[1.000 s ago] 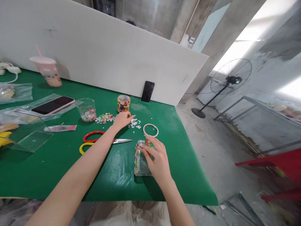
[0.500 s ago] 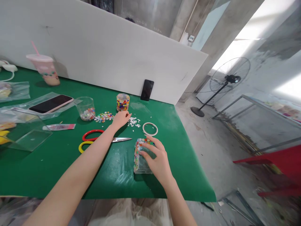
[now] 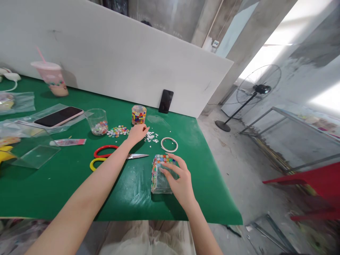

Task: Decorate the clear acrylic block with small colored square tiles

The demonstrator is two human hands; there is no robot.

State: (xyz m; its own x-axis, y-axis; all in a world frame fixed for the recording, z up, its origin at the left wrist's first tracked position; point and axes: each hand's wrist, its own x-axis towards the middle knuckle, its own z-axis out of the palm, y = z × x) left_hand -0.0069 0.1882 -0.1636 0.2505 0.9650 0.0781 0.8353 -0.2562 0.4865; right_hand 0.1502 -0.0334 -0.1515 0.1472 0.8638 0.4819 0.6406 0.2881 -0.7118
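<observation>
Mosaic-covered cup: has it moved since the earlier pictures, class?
No; the mosaic-covered cup keeps the same place, left of the black phone leaning against the white panel.

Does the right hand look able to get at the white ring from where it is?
Probably yes: the white ring lies just beyond the right hand, past the far edge of the tile-trimmed clear box, and nothing seems to stand between hand and ring.

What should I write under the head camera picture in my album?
Left hand between colorful tiles and white tiles, right hand over a tile-trimmed clear box on a green tabletop.
</observation>
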